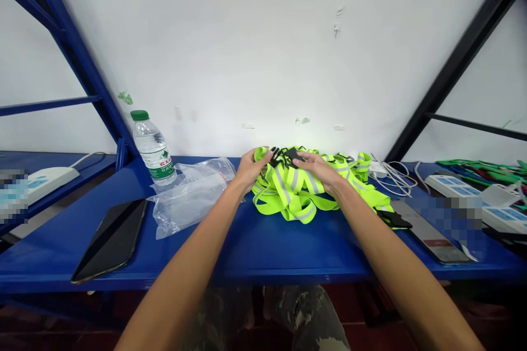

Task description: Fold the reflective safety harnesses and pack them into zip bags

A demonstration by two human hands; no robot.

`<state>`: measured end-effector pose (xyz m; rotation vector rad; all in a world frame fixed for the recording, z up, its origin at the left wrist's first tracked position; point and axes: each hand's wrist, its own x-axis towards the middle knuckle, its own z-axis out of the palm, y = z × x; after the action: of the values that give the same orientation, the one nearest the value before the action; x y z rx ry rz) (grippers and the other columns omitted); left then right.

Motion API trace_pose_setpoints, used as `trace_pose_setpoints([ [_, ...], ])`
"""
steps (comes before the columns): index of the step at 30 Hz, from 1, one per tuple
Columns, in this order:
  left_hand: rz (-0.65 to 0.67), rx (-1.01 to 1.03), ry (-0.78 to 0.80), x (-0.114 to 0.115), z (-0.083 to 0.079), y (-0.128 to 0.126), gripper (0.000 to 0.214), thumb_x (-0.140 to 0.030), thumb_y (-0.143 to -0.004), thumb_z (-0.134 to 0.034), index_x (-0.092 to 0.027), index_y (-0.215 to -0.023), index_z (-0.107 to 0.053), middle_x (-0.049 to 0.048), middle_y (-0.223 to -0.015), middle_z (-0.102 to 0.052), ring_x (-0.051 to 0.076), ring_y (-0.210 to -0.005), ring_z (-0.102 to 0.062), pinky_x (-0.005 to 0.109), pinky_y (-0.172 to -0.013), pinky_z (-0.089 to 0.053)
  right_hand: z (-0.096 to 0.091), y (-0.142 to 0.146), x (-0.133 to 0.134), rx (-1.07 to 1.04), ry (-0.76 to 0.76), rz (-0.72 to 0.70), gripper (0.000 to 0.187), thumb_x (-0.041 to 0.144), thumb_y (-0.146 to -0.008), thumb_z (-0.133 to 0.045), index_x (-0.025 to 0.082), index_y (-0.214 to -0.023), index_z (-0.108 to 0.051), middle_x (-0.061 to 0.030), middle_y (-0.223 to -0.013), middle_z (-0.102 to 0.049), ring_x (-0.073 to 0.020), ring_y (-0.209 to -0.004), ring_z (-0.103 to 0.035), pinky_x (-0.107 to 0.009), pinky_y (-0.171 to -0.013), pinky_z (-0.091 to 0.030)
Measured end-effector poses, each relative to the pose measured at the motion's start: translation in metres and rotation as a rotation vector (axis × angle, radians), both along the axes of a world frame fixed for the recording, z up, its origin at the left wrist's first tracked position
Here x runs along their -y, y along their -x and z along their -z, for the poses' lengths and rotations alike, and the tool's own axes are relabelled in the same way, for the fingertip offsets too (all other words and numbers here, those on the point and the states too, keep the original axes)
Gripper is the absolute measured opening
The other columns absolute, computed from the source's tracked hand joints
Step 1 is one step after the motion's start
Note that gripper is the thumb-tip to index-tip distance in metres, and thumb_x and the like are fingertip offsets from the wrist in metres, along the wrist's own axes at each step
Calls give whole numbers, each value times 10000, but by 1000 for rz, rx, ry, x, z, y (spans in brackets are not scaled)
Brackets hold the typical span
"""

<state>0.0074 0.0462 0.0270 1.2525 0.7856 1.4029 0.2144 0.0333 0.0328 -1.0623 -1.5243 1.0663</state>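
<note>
A tangled heap of fluorescent yellow reflective straps (297, 197) with grey stripes lies on the blue table. Above its left part, my left hand (251, 167) is closed on a strap end with a black prong buckle half. Facing it, my right hand (317, 167) pinches the other black buckle half (293, 156) between thumb and fingers. The two buckle halves are close together; whether they touch I cannot tell. More black buckles show among the straps, and one dark piece (394, 219) lies at the heap's right end.
Clear plastic bags (189, 197) lie left of the heap, beside a water bottle (153, 148) with a green cap. A black phone (111, 238) rests near the front left edge. To the right are a grey flat device (428, 230), white cables (397, 178) and power strips (453, 186).
</note>
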Motion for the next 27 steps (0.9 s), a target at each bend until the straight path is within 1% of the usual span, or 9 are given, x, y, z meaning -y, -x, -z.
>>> trace_pose_setpoints([
  [3, 71, 110, 153, 5, 5, -2, 476, -366, -657, -836, -155, -1043, -652, 22, -823, -683, 100, -653, -584, 236, -641, -469, 15, 6, -3, -11, 92, -25, 416, 467, -745, -745, 194, -1054, -689, -70, -1059, -712, -226, -1022, -654, -362, -940, -501],
  [5, 69, 178, 200, 7, 3, -3, 475, -265, -653, -831, -170, -1073, -632, 24, -847, -686, 111, -687, -603, 254, -673, -482, 20, 7, -3, 19, 80, -23, 429, 477, -742, -746, 198, -1065, -694, -57, -1088, -706, -227, -1061, -634, -371, -988, -467],
  [8, 90, 213, 207, 9, 0, -2, 452, -122, -624, -773, -167, -1049, -626, 22, -883, -685, 114, -710, -609, 257, -680, -480, 23, 9, -1, 30, 59, -57, 445, 501, -752, -729, 215, -1091, -692, -45, -1112, -699, -225, -1074, -621, -385, -1000, -454],
  [10, 113, 194, 203, 10, -1, -2, 410, -91, -613, -726, -147, -1009, -635, 21, -858, -683, 110, -694, -602, 245, -666, -469, 23, 10, 0, 22, 58, -65, 454, 508, -756, -721, 224, -1109, -687, -44, -1117, -696, -221, -1065, -623, -388, -994, -459],
  [12, 88, 159, 194, 10, 1, -2, 437, -72, -600, -697, -141, -1027, -634, 8, -789, -677, 107, -659, -593, 234, -645, -457, 24, 11, 0, 24, 54, -53, 471, 507, -757, -719, 220, -1127, -679, -49, -1120, -695, -223, -1064, -624, -394, -994, -463],
  [14, 23, 104, 185, 11, 4, -3, 483, -76, -606, -688, -147, -1081, -627, 5, -755, -679, 120, -644, -605, 241, -645, -465, 24, 10, 1, 41, 47, -32, 498, 509, -761, -715, 213, -1159, -666, -60, -1124, -697, -232, -1064, -630, -406, -996, -469],
  [16, -53, 32, 181, 13, 6, -3, 518, -113, -637, -706, -162, -1144, -613, 23, -795, -699, 151, -682, -643, 273, -681, -495, 23, 5, 0, 83, 16, -8, 521, 515, -778, -698, 215, -1201, -649, -74, -1160, -691, -247, -1083, -635, -426, -1001, -476],
  [21, -147, -60, 149, 13, 11, 1, 722, -178, -717, -740, -195, -1373, -441, 104, -1045, -717, 225, -935, -689, 373, -860, -523, 19, -8, -1, 377, -244, 92, 466, 494, -826, -657, 202, -1189, -678, -119, -1273, -646, -307, -1229, -562, -488, -1075, -418],
  [27, -197, -317, 17, 12, 15, 2, 798, -234, -708, -788, -158, -1413, -422, 172, -1225, -648, 282, -1186, -594, 416, -1008, -451, 15, -5, 8, 542, -322, -2, 441, 489, -882, -582, 189, -1186, -690, -130, -1261, -658, -318, -1200, -584, -461, -965, -509],
])
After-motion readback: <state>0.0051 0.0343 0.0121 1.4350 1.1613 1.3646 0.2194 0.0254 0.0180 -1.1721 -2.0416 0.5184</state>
